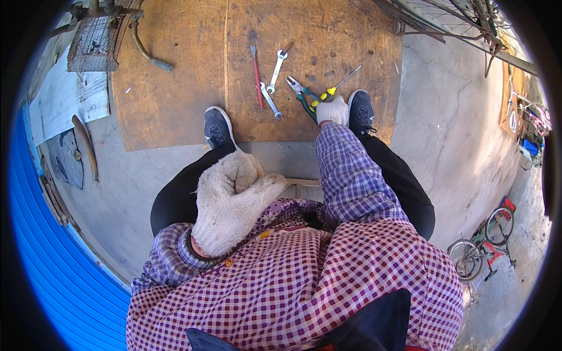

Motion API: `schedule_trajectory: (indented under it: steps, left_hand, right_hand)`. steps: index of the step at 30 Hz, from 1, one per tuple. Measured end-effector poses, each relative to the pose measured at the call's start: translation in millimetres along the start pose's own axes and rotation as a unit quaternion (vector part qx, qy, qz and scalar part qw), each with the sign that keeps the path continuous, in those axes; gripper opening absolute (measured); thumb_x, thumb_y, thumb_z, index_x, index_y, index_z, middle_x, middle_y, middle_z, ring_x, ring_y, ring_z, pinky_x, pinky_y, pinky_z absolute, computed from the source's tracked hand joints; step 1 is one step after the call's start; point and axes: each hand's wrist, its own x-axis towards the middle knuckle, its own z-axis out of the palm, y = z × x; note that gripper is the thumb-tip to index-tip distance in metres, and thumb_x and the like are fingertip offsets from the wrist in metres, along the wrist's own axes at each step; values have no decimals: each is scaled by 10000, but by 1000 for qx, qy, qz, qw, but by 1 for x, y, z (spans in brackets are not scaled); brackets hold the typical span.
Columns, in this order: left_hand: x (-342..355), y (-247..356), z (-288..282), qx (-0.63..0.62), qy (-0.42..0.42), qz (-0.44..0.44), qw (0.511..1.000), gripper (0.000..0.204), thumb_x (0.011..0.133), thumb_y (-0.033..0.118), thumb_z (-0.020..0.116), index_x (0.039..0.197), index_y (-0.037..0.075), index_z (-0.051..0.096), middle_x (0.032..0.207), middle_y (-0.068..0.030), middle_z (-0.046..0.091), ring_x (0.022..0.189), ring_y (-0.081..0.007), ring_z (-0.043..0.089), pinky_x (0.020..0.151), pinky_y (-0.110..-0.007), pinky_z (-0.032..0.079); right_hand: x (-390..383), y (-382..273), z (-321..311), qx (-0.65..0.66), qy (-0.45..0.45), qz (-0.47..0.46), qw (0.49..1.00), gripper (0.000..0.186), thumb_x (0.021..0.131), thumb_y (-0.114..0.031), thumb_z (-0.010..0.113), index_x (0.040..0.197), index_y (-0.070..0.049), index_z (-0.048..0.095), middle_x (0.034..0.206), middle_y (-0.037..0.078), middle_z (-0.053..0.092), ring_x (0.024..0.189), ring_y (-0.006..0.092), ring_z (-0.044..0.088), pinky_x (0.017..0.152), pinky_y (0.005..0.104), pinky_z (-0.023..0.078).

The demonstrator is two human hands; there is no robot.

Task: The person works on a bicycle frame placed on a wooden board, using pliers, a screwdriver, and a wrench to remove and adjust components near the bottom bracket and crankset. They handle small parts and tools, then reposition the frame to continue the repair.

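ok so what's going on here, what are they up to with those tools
The person's white-gloved right hand is down at the yellow-and-black screwdriver, beside the green-handled metal pliers; whether it has a grip on either is hidden. The white-gloved left hand is curled closer to the body, with nothing visible in it. A long, narrow red tool and two silver metal wrenches lie on the brown wooden board.

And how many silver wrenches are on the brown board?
2. The farther wrench lies between the red tool and the pliers; the nearer wrench lies just below it in the picture. The gloved right hand could be hiding more.
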Motion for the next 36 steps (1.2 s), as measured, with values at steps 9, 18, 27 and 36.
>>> schedule_trajectory:
  steps: [9,18,27,36]
  left_hand:
    - [-2,4,7,-56,-6,-7,998,379,817,-119,711,711,96,417,769,-32,592,671,-80,476,610,-268,422]
    - [-2,29,11,-82,-18,-6,996,343,831,-107,714,752,89,444,798,-47,617,693,-88,500,611,-265,432]
    - [-3,41,17,-70,-16,-15,997,345,832,-102,715,755,95,442,804,-49,620,698,-87,506,607,-259,429]
    - [-1,40,31,-133,-16,-22,991,388,834,-106,719,734,106,411,811,-65,610,693,-97,512,603,-258,427]
  right_hand:
    - [18,10,-3,-79,-73,-36,994,354,899,-263,746,1211,-98,721,1263,192,725,1218,364,682,1025,470,538]
    - [12,14,-2,-99,-141,-68,983,416,891,-245,721,1272,-80,701,1315,211,694,1271,376,644,1081,453,506]
    - [14,9,-17,-98,-118,-63,986,394,886,-262,710,1226,-64,719,1243,225,721,1214,382,675,1045,457,528]
    - [48,-4,-37,31,32,-79,996,380,850,-311,753,1113,-39,724,1108,232,752,1102,404,712,961,488,552]
